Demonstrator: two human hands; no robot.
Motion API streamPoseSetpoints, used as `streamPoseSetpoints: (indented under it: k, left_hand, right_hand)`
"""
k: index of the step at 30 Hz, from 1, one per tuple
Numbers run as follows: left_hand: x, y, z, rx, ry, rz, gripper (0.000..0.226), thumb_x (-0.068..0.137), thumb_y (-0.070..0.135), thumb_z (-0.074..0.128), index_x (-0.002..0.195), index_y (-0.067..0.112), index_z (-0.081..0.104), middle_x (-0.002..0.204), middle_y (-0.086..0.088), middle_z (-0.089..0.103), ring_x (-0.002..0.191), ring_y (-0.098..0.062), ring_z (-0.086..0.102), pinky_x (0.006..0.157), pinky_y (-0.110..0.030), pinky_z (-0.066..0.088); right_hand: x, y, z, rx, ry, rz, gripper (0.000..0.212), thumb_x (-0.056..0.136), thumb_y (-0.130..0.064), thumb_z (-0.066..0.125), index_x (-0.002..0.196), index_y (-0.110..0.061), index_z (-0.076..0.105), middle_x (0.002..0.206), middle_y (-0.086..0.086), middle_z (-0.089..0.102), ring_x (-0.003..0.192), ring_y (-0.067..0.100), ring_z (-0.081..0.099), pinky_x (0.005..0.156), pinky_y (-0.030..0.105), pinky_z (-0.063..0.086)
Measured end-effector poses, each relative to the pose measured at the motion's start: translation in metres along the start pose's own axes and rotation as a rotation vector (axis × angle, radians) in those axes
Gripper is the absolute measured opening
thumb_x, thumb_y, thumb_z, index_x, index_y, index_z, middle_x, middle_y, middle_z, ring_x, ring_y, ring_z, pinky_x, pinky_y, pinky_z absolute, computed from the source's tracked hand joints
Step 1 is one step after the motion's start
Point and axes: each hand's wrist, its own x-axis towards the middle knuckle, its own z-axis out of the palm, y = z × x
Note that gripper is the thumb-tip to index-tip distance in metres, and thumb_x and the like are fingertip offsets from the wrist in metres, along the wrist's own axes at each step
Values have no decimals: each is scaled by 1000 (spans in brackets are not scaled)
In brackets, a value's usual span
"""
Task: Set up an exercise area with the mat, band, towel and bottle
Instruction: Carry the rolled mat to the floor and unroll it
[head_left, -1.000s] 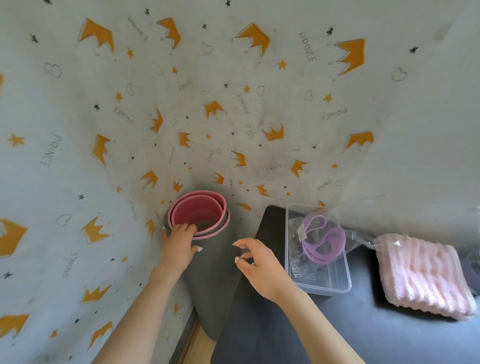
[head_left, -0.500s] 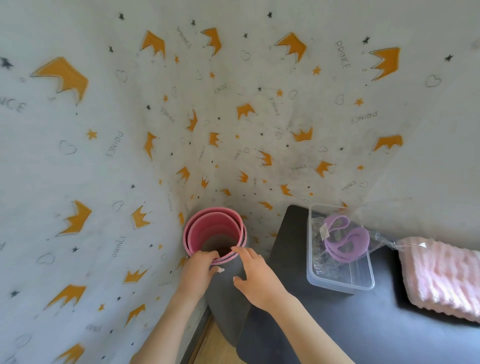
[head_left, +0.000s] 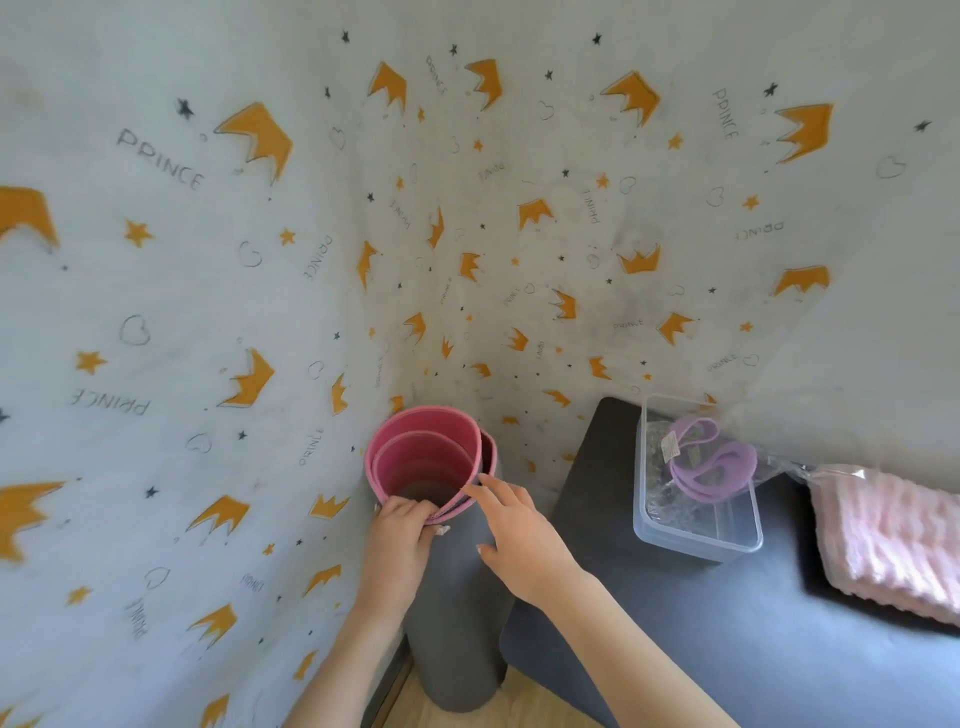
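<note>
Over on the left, the wall (head_left: 156, 312) is covered in pale paper printed with orange crowns, stars and the word PRINCE, and it folds into a corner just behind the work.

In that corner stands the rolled exercise mat, grey outside and pink inside (head_left: 457, 597), upright on its end with its open coil facing up. Standing it there probably kept it out of the way and stopped it unrolling.

The left hand (head_left: 402, 525) has its fingers hooked over the near rim of the roll, pinching the pink edge between fingers and thumb. Just beside it, the right hand (head_left: 511, 525) is loosely spread, fingertips touching the rim on the other side and the thumb lying against the grey outer wall. My guess is that the person is taking hold to lift the roll out of the corner.

Below, a strip of light wooden floor (head_left: 447, 714) shows at the foot of the roll.

To the right is a dark, flat furniture top (head_left: 675, 623). On it sits a clear plastic tub (head_left: 696, 540) with a purple looped resistance band in a clear packet (head_left: 711, 462) resting across it. Just beside that, at the right edge, lies a folded fluffy pink towel (head_left: 888, 545). I can't see a bottle anywhere.
</note>
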Motion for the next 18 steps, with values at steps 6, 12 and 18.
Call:
streamPoseSetpoints:
  k: [6,12,18]
  left_hand:
    - [-9,11,-32,-13,105,55,13,77,-2,68,83,9,71,77,1,63,83,-19,56,74,-22,41]
    - [-13,25,-67,17,177,159,12,74,-2,72,81,8,70,72,1,64,82,-9,45,74,-23,37]
    - [-35,38,-96,60,154,275,15,70,-4,73,78,8,68,69,0,62,80,-12,44,72,-26,40]
  right_hand:
    - [-13,-24,2,19,92,-47,77,92,-10,56,152,-30,12,161,-3,9,147,22,12,103,34,44]
    - [-23,-49,-12,-70,254,-113,73,89,-11,62,149,-27,24,162,-1,-1,149,26,2,114,42,25]
    - [-26,-72,-39,-284,232,-274,37,77,-17,73,113,-18,63,128,-3,60,145,23,23,113,58,-14]
